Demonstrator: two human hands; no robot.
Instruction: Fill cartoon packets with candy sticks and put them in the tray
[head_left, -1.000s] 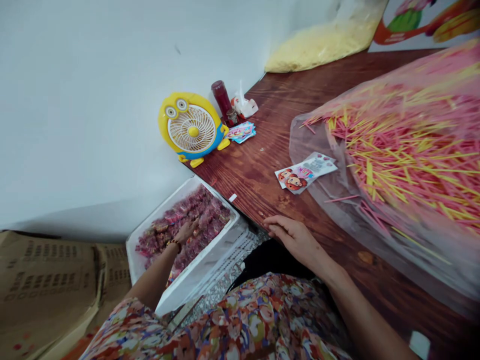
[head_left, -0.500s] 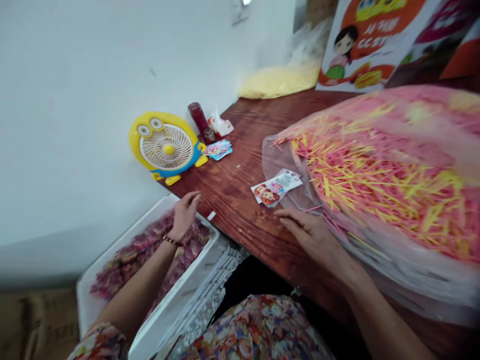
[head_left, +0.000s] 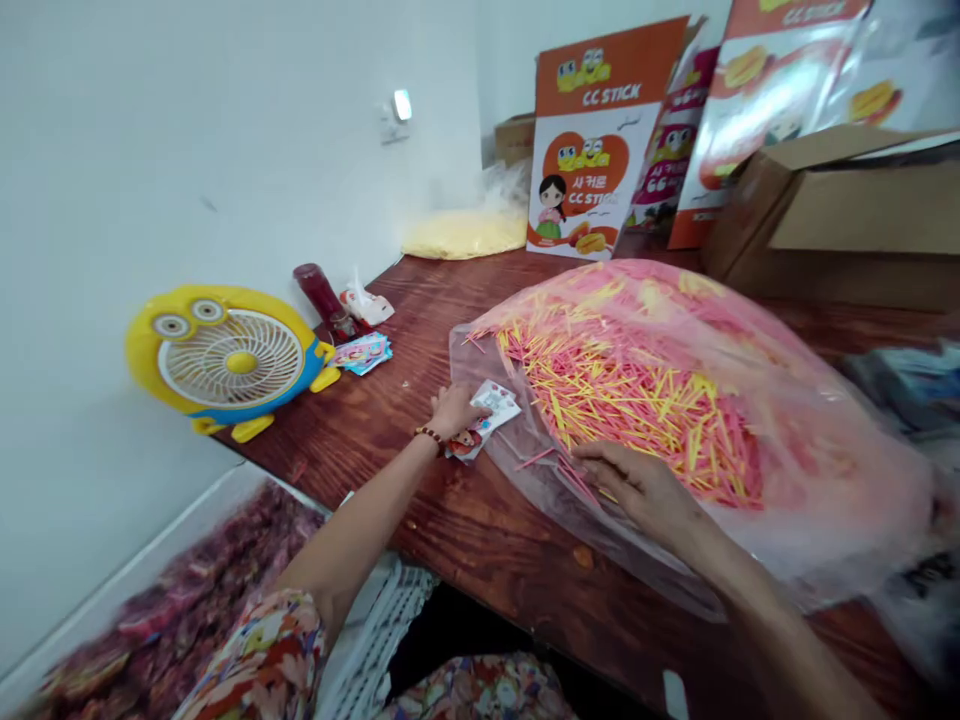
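My left hand (head_left: 453, 410), with a beaded bracelet at the wrist, lies at the small stack of printed sachets (head_left: 496, 404) on the table. Its thumb stretches across them and its other fingers are apart from the thumb; the hand hides part of the stack. My right hand (head_left: 637, 488) hovers at the near edge of a large clear bag (head_left: 810, 470) full of thin pink and yellow sticks (head_left: 637, 400). Its fingers are loosely bent and apart, with nothing visible between them. A few loose sticks (head_left: 574, 472) lie beside its fingertips.
A yellow and blue fan (head_left: 241, 362) stands at the table's left edge, near more sachets (head_left: 364, 352), a dark red bottle (head_left: 321, 295) and a tissue pack (head_left: 367, 303). Below left is a white crate (head_left: 150, 545) of reddish packets. Cartons (head_left: 592, 150) line the back.
My left hand has moved from above the crate to the sachets on the table. My right hand has shifted toward the sticks. The view has swung right, bringing more cartons in.
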